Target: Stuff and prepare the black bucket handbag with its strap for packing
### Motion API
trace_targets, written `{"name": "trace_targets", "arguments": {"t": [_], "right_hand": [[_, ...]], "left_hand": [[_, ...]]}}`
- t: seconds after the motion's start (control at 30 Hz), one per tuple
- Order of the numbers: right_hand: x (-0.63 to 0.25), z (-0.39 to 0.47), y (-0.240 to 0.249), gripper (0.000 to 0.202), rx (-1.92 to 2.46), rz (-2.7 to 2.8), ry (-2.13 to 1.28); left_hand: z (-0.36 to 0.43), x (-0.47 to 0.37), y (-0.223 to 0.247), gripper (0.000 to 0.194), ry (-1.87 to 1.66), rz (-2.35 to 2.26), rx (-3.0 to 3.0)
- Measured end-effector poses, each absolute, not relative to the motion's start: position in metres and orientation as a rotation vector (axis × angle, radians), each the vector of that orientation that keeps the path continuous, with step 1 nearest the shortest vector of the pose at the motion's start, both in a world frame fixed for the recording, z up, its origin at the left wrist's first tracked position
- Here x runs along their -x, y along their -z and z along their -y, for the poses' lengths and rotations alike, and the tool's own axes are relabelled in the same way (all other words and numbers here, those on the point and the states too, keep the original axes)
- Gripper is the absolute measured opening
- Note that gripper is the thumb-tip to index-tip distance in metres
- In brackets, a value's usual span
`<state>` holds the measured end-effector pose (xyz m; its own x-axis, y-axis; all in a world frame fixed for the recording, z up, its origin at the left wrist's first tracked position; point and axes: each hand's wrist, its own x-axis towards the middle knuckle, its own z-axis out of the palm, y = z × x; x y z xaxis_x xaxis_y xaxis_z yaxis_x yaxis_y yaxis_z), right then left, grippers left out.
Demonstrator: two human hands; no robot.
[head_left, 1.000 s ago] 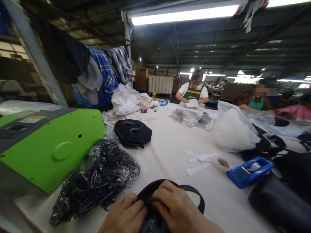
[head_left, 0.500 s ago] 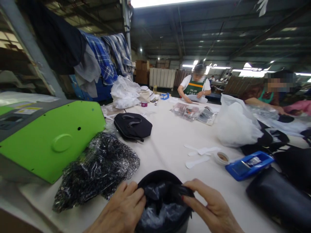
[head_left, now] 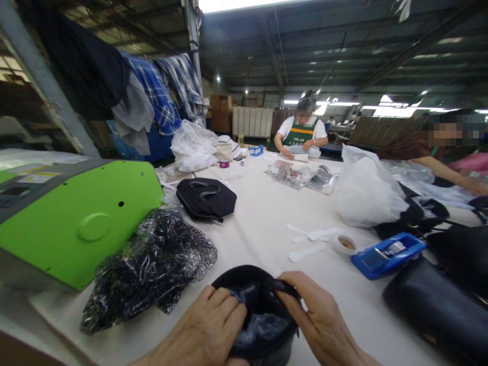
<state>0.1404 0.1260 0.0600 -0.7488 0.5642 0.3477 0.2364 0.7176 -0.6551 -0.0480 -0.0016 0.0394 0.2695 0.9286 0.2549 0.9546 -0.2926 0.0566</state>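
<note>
A round black bag (head_left: 267,351) stands upright at the table's near edge, its top open, with crinkled dark plastic (head_left: 263,328) inside. My left hand (head_left: 213,320) is closed over its left rim, fingers curled inward; the fingertips are hidden. On the right side, my right hand (head_left: 312,310) pinches the black rim between thumb and fingers. To the left lies a heap of black patterned plastic film (head_left: 152,264). Behind it rests a flat black bag with handles (head_left: 206,198).
A green machine (head_left: 84,223) fills the left. At right are a blue tape dispenser (head_left: 387,254), a tape roll (head_left: 346,245), a dark rolled item (head_left: 430,305), white strips (head_left: 307,252) and a white plastic bag (head_left: 369,188). Two people work across the table.
My left hand has moved right, further over the bag's opening. My right hand has shifted slightly left and up with the rim. The person at right has stretched an arm further right.
</note>
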Motion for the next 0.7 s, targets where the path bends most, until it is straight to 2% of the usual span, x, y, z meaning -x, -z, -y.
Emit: {"name": "trace_targets", "arguments": {"t": [0.1,0.17,0.27,0.37,0.5,0.6,0.7], "right_hand": [[-0.129,-0.126,-0.063,0.022,0.490,2.494,-0.488],[-0.120,-0.126,-0.064,0.029,0.418,2.578,-0.236],[-0.108,-0.125,-0.064,0.021,0.291,2.656,-0.103],[-0.104,-0.123,-0.061,0.019,0.184,2.596,-0.351],[-0.104,-0.121,-0.060,0.016,0.460,2.426,-0.880],[-0.103,-0.121,-0.063,0.018,0.557,2.461,-0.930],[-0.101,-0.122,-0.064,0.019,0.516,2.516,-0.854]], "left_hand": [[0.002,0.045,-0.063,0.040,0.327,1.797,2.542],[0.003,0.043,-0.074,0.041,0.301,1.818,2.570],[0.002,0.038,-0.073,0.045,0.261,1.897,2.513],[-0.002,0.036,-0.062,0.042,0.204,1.944,2.497],[-0.005,0.035,-0.055,0.038,0.190,1.953,2.501],[-0.007,0.037,-0.048,0.040,0.279,1.938,2.490],[-0.008,0.039,-0.030,0.048,0.646,1.840,2.365]]}}
